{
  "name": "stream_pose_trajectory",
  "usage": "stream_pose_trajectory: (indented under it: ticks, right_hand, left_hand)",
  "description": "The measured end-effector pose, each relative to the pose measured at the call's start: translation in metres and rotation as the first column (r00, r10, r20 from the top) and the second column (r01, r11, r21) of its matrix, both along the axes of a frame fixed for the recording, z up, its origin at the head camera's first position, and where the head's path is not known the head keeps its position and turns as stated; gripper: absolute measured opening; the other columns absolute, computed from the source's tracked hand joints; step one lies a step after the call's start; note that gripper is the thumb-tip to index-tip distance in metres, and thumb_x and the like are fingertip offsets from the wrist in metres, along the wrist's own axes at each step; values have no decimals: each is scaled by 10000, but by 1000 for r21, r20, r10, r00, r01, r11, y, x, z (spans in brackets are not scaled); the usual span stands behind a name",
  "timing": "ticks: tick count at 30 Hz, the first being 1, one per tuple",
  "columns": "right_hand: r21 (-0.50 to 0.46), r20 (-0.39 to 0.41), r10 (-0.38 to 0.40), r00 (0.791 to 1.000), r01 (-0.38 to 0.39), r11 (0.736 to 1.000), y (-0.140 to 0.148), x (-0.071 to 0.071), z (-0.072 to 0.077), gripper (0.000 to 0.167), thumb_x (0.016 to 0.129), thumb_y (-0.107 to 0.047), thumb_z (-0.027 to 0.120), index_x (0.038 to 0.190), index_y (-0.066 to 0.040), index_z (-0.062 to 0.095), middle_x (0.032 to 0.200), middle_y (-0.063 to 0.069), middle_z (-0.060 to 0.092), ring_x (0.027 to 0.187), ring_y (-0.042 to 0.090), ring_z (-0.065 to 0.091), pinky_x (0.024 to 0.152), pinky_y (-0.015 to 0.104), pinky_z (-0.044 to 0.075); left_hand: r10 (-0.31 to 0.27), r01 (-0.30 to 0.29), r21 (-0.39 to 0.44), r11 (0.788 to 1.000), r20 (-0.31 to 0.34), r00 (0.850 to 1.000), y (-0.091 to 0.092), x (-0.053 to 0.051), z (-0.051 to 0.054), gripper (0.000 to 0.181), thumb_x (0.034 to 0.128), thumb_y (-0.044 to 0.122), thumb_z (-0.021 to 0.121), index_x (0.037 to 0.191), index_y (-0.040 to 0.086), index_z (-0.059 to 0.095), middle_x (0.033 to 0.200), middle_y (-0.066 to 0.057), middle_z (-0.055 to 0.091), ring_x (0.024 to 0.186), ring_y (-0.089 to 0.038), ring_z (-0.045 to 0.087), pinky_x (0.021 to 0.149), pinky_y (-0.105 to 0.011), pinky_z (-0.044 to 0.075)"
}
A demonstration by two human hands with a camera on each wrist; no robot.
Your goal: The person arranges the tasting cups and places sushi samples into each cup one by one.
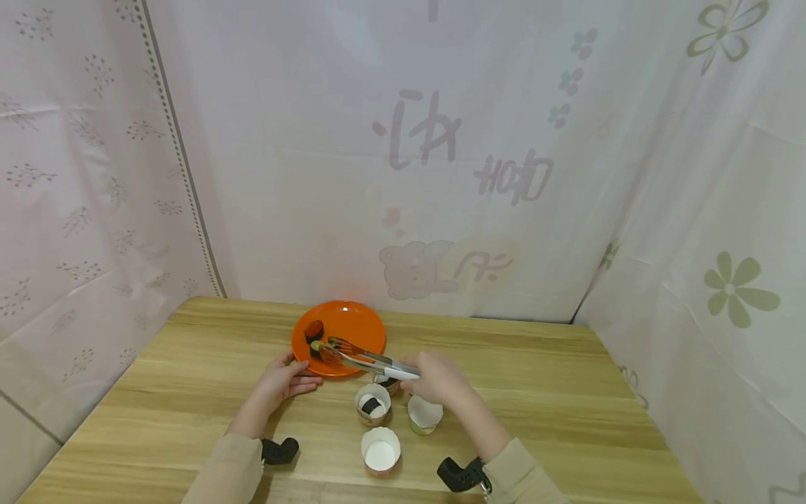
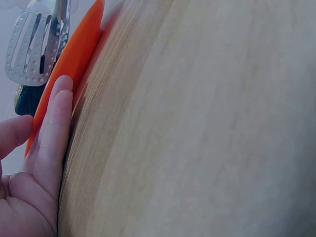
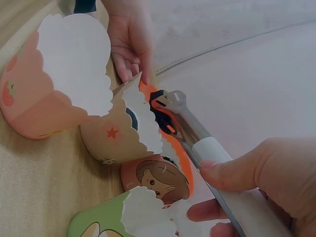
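An orange plate (image 1: 359, 322) sits at the back of the table, and my left hand (image 1: 283, 381) holds its near left rim, thumb on the inner side and fingers along the outside. My right hand (image 1: 437, 378) grips metal tongs (image 1: 384, 365) by their white-covered handle. Their slotted heads reach over the plate, close to a dark-wrapped sushi piece (image 1: 315, 348); whether they touch it I cannot tell. Beside it lies a sushi piece with a red top (image 1: 313, 327). In the right wrist view, the tongs (image 3: 197, 133) slope past the paper cups toward the plate.
Several paper baking cups stand before the plate. One cup (image 1: 373, 420) contains white sushi with a dark band; another cup (image 1: 386, 386) is partly hidden behind the tongs. A pink cup (image 1: 380, 467) stands nearest, a green cup (image 1: 425, 425) under my right forearm. Printed curtains (image 1: 302, 175) surround the table.
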State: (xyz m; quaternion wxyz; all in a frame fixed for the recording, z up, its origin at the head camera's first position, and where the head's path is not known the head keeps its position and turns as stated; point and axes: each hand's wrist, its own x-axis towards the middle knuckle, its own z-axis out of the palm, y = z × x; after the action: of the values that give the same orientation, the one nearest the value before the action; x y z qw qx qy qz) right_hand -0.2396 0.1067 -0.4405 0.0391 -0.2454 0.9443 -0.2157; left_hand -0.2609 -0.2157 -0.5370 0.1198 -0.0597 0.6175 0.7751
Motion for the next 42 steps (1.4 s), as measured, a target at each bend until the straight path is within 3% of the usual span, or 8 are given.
stream_pose_trajectory:
  ticks: [23, 42]
  right_hand:
    - [-7, -45, 9, 999, -9, 1000, 10, 6, 12, 445, 834, -237, 755, 1240, -86, 655, 970, 48, 695, 697, 137, 533, 614, 330, 463]
    - [-23, -28, -52, 998, 52, 998, 26, 18, 24, 442, 846, -238, 742, 1261, -121, 646, 1161, 85, 661, 759, 148, 551, 618, 329, 462]
  left_hand:
    - [-4, 4, 1, 1000, 3, 1000, 0, 0, 3, 470, 1027, 52, 414, 1444, -50, 223, 912, -210, 666, 845, -304, 691, 770, -399, 572]
    - [4, -4, 2, 1000, 11, 1000, 1, 0, 1, 467, 1022, 46, 424, 1437, -45, 231, 892, -201, 668, 830, -297, 694, 760, -395, 575]
